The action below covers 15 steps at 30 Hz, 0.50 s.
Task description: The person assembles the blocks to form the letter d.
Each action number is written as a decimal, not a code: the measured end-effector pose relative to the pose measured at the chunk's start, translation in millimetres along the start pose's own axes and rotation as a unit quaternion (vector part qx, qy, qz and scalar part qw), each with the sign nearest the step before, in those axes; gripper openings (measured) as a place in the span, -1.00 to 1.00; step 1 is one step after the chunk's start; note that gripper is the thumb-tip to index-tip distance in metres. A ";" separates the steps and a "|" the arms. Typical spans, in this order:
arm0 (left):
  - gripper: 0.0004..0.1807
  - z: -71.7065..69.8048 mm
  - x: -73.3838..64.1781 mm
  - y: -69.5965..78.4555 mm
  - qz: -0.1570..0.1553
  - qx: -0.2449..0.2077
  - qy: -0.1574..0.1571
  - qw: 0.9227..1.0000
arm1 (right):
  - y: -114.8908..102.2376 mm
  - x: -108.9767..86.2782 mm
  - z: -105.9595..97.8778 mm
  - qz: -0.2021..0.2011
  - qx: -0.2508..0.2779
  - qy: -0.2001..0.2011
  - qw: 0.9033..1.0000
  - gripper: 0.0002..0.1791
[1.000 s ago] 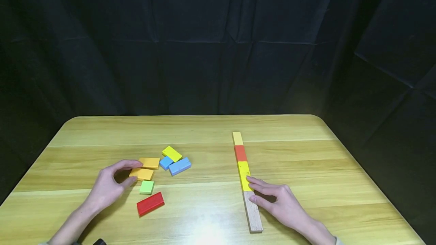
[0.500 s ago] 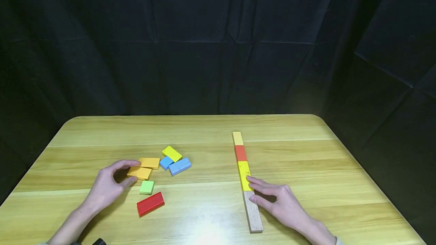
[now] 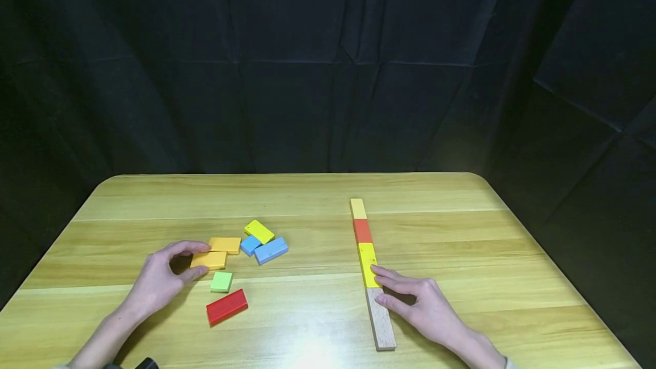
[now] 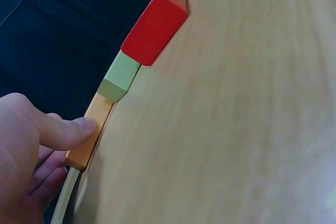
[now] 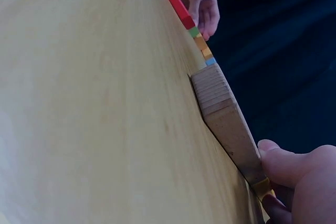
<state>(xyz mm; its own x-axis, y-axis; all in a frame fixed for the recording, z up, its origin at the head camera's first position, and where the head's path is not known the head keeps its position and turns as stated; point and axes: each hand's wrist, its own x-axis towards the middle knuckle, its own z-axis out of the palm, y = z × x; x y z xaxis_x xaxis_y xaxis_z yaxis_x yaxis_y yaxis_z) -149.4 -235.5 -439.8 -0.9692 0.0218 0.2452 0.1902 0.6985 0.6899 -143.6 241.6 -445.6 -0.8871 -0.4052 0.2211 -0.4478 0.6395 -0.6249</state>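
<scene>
Pinched by the left hand (image 3: 158,279), the nearer orange block (image 3: 208,260) lies at the head view's eight o'clock, while the right hand (image 3: 424,305), loose-fingered, touches a yellow block (image 3: 366,261) and wood block (image 3: 381,326) toward five.

No lettering, numbers, brands or signs can be read; tiny dark marks on the bright yellow rectangular block (image 3: 366,258) are too small to decipher.

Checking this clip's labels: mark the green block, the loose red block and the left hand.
Green block (image 3: 221,281): head view, top face.
Loose red block (image 3: 227,304): head view, top face.
Left hand (image 3: 158,279): head view, back of hand.
</scene>
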 end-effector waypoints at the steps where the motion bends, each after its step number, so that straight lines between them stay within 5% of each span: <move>1: -0.59 -0.1 0.0 -0.1 0.000 0.000 0.000 1.000 | 0.1 0.0 0.0 0.001 0.000 0.000 1.000 -0.51; 15: -0.60 -4.1 -0.1 -0.6 -0.008 -0.008 -0.024 1.000 | 0.7 -0.4 0.6 -0.001 0.003 0.002 1.000 -0.52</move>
<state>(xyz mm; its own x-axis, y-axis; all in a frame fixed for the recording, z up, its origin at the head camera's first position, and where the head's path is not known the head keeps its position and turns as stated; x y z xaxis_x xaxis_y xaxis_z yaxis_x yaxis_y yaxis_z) -148.8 -238.9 -437.5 -0.9783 0.0456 0.2021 0.1775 0.6874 0.7042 -143.5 241.8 -446.6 -0.8870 -0.4028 0.2257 -0.4484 0.6346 -0.6295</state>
